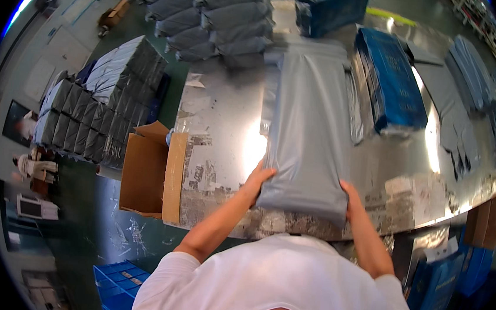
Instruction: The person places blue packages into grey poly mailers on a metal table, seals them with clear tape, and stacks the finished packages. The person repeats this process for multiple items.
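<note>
Scuffed metal table (222,117), grey package (310,119) (between both hands (255,183) (352,202)), green floor (77,186)

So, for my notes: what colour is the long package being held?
The long package is grey, clearest in the head view.

Metal table (222,108) across middle, shiny, with glare patches at centre and 2 o'clock (surface scuffed, peeling residue near 8 and 3). Dark green floor (79,196) from 10 round to 7, glossy sheen at 8. Pale wall (62,50) at 10 o'clock, bowed by lens. Bright bluish-white strip (19,16) high at 10, window or lamp unclear. Blurred rack (481,22) at 2. Yellow-green stripe (390,15) at 1. White boxy machine (35,208), blurred, at 8.
</note>
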`<state>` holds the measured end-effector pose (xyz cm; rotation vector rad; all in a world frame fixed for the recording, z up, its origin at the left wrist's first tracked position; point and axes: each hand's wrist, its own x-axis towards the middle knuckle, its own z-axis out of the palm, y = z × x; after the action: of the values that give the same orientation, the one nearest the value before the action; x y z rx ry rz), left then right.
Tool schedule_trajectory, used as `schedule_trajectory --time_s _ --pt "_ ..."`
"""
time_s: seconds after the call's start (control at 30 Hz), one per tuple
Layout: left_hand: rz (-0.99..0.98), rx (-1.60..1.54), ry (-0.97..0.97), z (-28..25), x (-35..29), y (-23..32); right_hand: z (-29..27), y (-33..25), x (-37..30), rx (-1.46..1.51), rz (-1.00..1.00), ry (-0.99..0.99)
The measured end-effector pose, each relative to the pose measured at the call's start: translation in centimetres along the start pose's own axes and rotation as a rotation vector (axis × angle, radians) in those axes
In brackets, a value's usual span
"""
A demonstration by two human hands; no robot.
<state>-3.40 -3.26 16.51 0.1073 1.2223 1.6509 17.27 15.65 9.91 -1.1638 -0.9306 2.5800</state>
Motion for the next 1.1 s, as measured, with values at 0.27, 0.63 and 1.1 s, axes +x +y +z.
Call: schedule_trajectory --time_s 0.27,0.63,1.1 --pt "0.540 0.338 -0.099 0.9 -3.2 8.0 5.7 -4.5 -2.5 -0.044 -0.505 -0.168" --pt "0.850 0.167 -0.087 -0.1 12.5 50.2 42.5 -39.7 12.0 -0.268 -0.830 -0.600" --pt "0.807 1.900 -0.222 -1.4 26.7 5.0 3.7 -1.3 13.9 -1.132 -0.801 -0.124"
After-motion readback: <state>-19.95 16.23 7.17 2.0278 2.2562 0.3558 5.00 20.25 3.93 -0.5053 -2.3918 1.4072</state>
